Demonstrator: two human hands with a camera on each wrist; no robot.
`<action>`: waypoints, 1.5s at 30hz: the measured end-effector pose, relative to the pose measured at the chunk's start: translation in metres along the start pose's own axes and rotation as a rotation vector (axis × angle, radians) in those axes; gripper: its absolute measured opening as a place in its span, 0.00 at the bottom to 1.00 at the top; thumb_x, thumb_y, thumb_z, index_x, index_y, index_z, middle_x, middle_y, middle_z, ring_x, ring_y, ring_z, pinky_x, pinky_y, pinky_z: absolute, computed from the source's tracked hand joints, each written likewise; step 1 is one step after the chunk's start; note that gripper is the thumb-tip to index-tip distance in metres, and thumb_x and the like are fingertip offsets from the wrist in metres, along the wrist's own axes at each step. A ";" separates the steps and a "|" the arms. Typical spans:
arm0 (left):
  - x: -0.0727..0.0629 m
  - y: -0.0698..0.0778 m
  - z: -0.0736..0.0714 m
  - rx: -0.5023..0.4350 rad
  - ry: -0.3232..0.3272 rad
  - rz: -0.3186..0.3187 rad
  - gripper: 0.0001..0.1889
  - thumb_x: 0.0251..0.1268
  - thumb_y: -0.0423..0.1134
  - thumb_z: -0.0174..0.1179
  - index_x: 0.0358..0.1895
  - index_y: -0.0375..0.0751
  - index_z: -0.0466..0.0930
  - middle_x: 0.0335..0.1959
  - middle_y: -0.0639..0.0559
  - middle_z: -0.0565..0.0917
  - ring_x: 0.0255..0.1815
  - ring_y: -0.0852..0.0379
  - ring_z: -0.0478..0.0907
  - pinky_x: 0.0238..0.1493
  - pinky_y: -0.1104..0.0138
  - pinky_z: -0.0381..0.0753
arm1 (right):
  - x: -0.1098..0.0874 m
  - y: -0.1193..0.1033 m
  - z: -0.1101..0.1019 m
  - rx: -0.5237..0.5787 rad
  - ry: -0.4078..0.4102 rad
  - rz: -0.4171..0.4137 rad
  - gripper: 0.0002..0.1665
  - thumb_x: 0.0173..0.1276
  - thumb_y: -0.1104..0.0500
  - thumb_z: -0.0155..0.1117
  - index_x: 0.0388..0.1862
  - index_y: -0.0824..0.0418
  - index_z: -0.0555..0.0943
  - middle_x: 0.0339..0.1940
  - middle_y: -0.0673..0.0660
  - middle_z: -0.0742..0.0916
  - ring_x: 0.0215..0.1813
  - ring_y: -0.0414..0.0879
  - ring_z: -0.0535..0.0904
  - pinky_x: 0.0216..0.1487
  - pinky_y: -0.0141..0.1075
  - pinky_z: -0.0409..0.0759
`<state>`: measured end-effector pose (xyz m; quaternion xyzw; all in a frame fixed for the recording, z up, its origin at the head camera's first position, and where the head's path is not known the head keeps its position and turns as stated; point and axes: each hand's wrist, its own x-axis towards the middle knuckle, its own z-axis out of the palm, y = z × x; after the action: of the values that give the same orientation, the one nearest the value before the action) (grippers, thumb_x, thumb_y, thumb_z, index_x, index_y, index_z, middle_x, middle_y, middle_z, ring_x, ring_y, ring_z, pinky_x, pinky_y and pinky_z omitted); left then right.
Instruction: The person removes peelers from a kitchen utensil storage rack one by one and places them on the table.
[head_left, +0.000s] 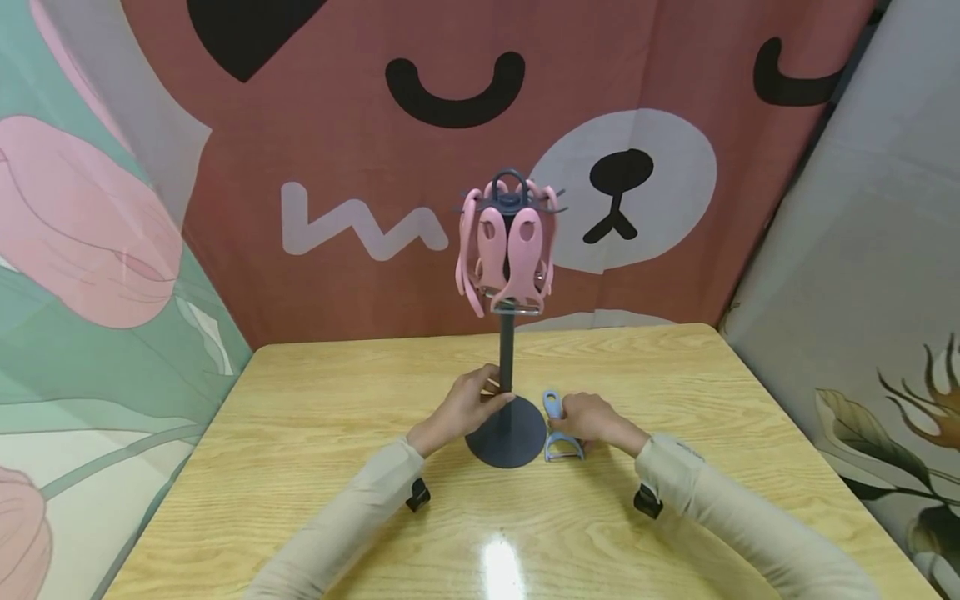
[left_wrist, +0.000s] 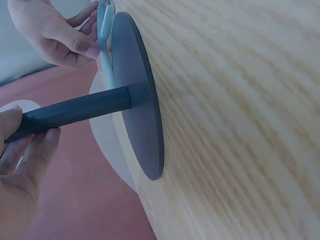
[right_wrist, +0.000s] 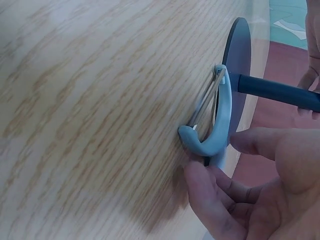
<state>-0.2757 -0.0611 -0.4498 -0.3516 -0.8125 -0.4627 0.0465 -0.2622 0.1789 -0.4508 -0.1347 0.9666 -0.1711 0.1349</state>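
A dark grey rack with a round base [head_left: 491, 448] and an upright pole [head_left: 507, 346] stands on the table. Low on that pole, just above the base, my left hand [head_left: 467, 407] grips it between thumb and fingers. To the right of the base is a light blue Y-shaped peeler [head_left: 552, 406], its blade end toward me. My right hand [head_left: 592, 417] pinches its handle between thumb and fingers. Seen from the right wrist, the peeler's curved head [right_wrist: 220, 135] is close to the tabletop and beside the base. Several pink peelers [head_left: 525, 250] hang from hooks at the rack's top.
The light wooden table [head_left: 337, 433] runs back to a reddish curtain [head_left: 360, 300] with a cartoon animal print. Patterned fabric walls stand at the left [head_left: 90, 350] and the right [head_left: 825, 292]. A loop [head_left: 510, 173] tops the rack.
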 end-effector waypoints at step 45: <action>-0.001 -0.001 0.001 0.002 -0.008 -0.007 0.14 0.70 0.34 0.62 0.55 0.34 0.74 0.45 0.44 0.81 0.45 0.52 0.84 0.44 0.68 0.84 | -0.011 0.000 -0.024 0.025 0.201 -0.168 0.10 0.73 0.59 0.60 0.29 0.57 0.78 0.19 0.49 0.78 0.18 0.42 0.69 0.22 0.35 0.67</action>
<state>-0.2751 -0.0613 -0.4513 -0.3504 -0.8144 -0.4607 0.0420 -0.2590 0.1891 -0.4268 -0.1956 0.9584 -0.2063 0.0243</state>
